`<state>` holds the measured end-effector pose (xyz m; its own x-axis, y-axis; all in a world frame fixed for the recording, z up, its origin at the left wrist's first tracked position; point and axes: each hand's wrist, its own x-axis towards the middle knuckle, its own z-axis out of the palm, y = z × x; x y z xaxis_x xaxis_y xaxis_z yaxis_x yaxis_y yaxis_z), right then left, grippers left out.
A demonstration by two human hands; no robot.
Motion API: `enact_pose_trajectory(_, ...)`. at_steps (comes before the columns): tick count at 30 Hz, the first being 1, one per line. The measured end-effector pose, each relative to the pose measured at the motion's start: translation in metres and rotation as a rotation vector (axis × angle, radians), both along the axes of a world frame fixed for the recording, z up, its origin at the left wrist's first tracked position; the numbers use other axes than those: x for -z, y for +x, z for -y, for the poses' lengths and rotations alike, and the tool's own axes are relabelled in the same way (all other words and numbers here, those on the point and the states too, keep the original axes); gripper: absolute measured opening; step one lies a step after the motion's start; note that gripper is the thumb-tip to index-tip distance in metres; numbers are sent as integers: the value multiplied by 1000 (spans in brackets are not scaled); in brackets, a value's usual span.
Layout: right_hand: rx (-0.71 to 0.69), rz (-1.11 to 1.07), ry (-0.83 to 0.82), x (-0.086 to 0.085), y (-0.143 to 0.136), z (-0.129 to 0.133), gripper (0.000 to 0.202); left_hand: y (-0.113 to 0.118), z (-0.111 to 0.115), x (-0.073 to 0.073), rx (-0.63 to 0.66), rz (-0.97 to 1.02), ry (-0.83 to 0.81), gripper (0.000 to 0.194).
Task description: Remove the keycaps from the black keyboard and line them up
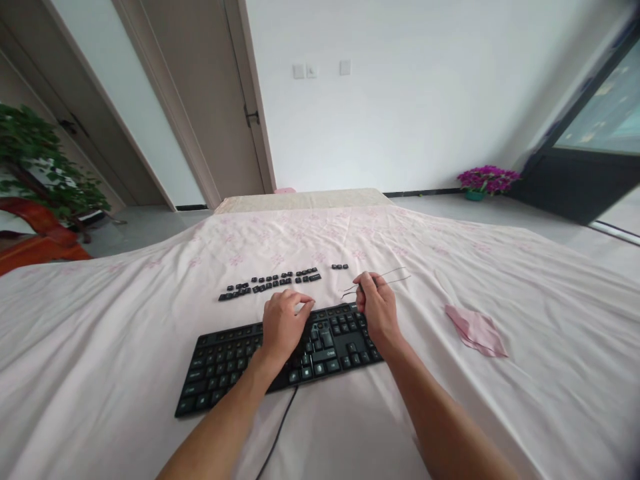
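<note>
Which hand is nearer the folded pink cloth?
Right. The right hand is left of the pink cloth, by the keyboard's right part; the left hand is farther left, over the keyboard's middle.

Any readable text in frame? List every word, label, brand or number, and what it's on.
None reads clearly.
Keyboard: pale legends on the keys, too small and blurred to read.
Keyboard's far edge, beside the right hand: a small pale mark, possibly a logo, unreadable.
Loose keycaps: legends too small to read.
Wall plates: no lettering can be made out.
</note>
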<state>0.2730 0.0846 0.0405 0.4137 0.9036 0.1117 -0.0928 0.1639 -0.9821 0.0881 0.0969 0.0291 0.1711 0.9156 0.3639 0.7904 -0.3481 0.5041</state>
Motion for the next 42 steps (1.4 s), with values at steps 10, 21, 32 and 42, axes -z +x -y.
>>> enact_pose_trajectory(10, -341, 405, -37, 0, 32, -2, 29, 15, 33, 12, 70, -32, -51, 10)
enact_pose_trajectory(21, -426, 487, -33, 17, 17, 14, 30, 11, 37, 19, 98, -32, -63, 9)
enact_pose_trajectory(32, -392, 656, -91, 19, 9, 15, 31, 10, 37, 20, 102, -45, -46, 9)
enact_pose_trajectory(42, -460, 866, 117, 25, 6, 7, 20, 10, 29, 16, 103, -88, -105, 13)
